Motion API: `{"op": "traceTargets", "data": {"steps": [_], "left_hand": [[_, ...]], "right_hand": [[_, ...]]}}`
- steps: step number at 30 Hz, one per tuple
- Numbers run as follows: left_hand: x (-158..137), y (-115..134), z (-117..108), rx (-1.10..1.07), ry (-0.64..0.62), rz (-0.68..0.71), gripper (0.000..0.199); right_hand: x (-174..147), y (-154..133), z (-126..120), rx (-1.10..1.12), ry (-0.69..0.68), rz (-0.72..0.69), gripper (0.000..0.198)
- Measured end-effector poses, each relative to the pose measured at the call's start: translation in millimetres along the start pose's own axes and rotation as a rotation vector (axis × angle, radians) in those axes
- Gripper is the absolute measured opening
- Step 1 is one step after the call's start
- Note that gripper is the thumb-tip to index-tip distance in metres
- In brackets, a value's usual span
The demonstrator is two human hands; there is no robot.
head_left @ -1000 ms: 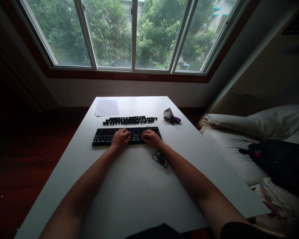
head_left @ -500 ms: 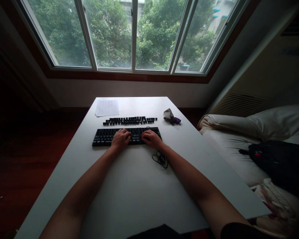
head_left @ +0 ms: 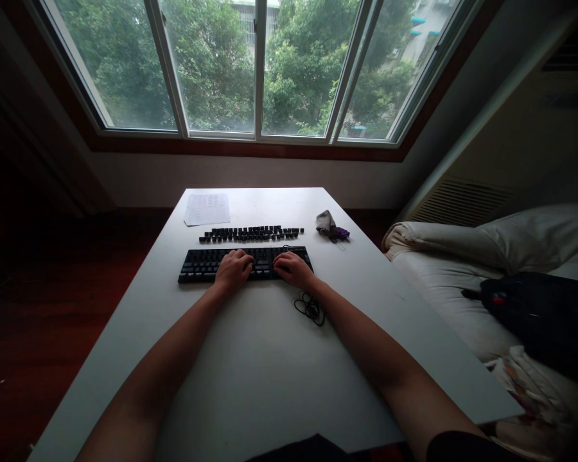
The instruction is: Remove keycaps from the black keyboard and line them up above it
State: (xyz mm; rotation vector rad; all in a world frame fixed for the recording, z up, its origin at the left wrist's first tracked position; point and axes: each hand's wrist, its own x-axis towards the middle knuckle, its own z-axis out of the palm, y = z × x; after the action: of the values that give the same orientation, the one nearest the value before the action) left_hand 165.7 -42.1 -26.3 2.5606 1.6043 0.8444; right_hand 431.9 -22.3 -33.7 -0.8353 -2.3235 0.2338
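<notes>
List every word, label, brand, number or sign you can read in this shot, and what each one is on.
None can be read.
Sheet: faint printed lines, too small and blurred to read.
Keyboard: any markings are too small and dark to read.
Keycaps: no legible markings.
Dark bundle: a red spot, too blurred to tell whether it is a label.

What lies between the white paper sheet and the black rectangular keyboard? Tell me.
Rows of small black keycaps lie there, beyond the keyboard, in the head view.
</notes>
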Motion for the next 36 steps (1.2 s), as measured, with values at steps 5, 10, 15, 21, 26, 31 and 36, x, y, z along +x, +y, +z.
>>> {"op": "traceTargets", "data": {"steps": [5,10,15,21,26,31,36], "left_hand": [[0.2,0.0,-0.8,-0.003,-0.005,-0.001,0.023],[0.1,-0.7,0.1,-0.002,0.000,0.008,0.022],[-0.3,-0.6,0.5,-0.007,0.003,0.004,0.022],[-0.1,-1.6,0.6,-0.007,0.011,0.008,0.021],[-0.2,-0.2,-1.7,-0.003,0.003,0.007,0.021],[-0.2,1.2,-3.0,-0.018,0.007,0.004,0.021],[-0.4,1.4,-2.1,-0.021,-0.001,-0.006,0.021]], "right_hand": [[0.0,0.0,0.1,-0.003,-0.008,-0.004,0.007],[-0.2,0.9,0.9,0.000,-0.004,-0.001,0.005],[0.3,-0.4,0.3,0.002,0.000,-0.009,0.005],[0.9,-3.3,-1.7,-0.006,-0.006,-0.001,0.005],[0.7,-4.0,-2.0,-0.005,-0.009,0.004,0.006],[0.5,-2.9,-1.4,-0.007,-0.011,0.010,0.006],[0.6,-2.0,-1.3,-0.009,-0.018,0.013,0.006]]}}
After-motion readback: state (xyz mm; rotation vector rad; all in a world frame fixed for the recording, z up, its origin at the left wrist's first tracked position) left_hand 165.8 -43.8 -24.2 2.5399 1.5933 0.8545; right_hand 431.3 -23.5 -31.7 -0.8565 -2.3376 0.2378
